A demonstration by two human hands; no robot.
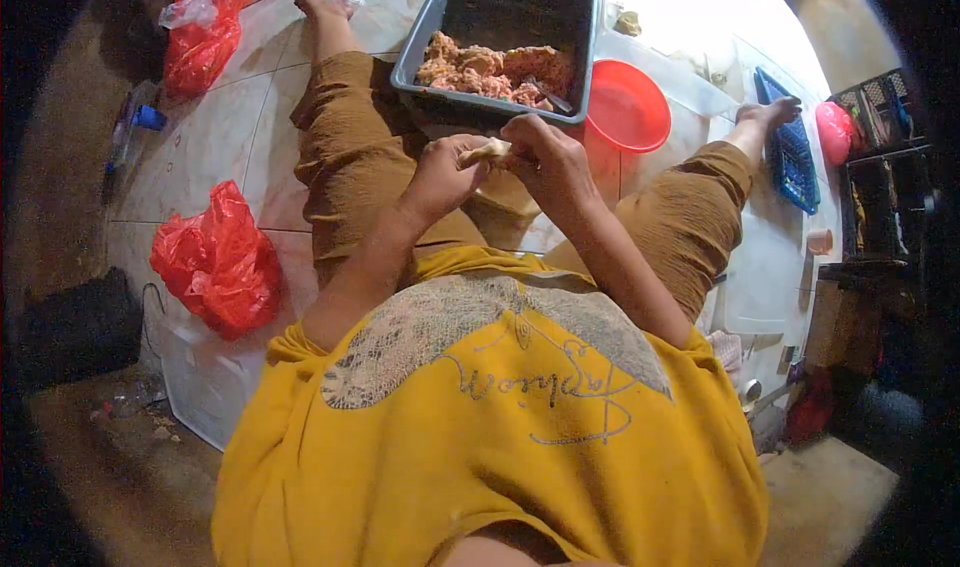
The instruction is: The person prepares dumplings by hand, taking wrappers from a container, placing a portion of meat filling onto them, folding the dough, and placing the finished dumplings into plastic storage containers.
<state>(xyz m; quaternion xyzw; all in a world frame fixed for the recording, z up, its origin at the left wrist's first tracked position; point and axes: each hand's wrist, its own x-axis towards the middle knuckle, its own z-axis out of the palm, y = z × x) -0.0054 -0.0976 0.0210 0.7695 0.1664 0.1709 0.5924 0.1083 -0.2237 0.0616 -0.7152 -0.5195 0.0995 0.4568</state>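
Between my legs, my left hand (448, 171) grips a small pale folded piece, perhaps a dough wrapper (487, 150). The fingertips of my right hand (553, 154) pinch its other end. My fingers hide part of it, so its filling cannot be told. Just beyond my hands stands a grey plastic tub (491, 100) with a pinkish minced mixture (480, 68) heaped at its near side. A metal spoon (551, 96) rests in the mixture. Touching or close by the tub's right side is a red plastic bowl (628, 107).
Red plastic bags (217, 263) lie on the tiled floor (225, 139) at the left. A clear plastic tray (675, 79) with small pale pieces sits behind the bowl. By my right foot is a blue plastic basket (791, 158). Dark crates (885, 192) stand at far right.
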